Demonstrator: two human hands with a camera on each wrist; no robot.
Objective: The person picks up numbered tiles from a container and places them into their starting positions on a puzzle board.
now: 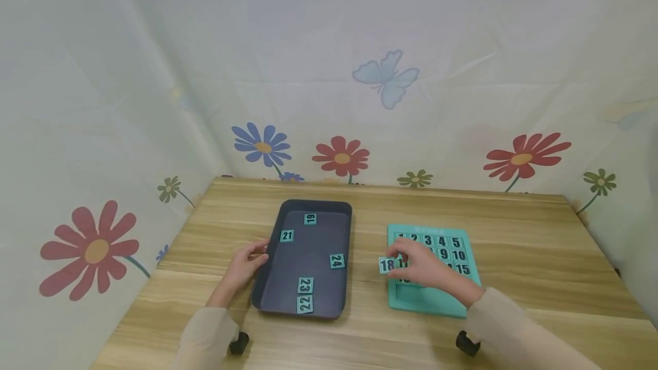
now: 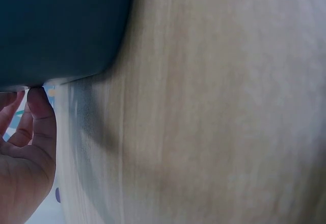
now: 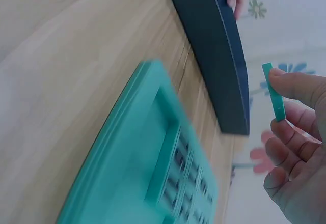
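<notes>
Between thumb and fingers, my right hand (image 1: 424, 264) pinches a square number tile (image 1: 386, 265) marked 18. It holds the tile over the left edge of a turquoise number puzzle board (image 1: 432, 303). In the right wrist view the tile (image 3: 275, 92) is seen edge-on, apart from the board (image 3: 119, 168). Numbered tiles fill the board's upper rows; my hand hides some of them. On the left, my left hand (image 1: 243, 270) touches the outer side of a dark tray (image 1: 313, 256) with its fingertips. The left wrist view shows the thumb (image 2: 42, 114) against the tray wall (image 2: 61, 35).
Loose tiles lie in the tray: 19 (image 1: 310, 219), 21 (image 1: 287, 236), 24 (image 1: 336, 261), 23 (image 1: 305, 285) and 22 (image 1: 304, 304). Tray and board stand side by side on a wooden table (image 1: 370, 336). A flower-printed curtain (image 1: 452, 73) hangs behind.
</notes>
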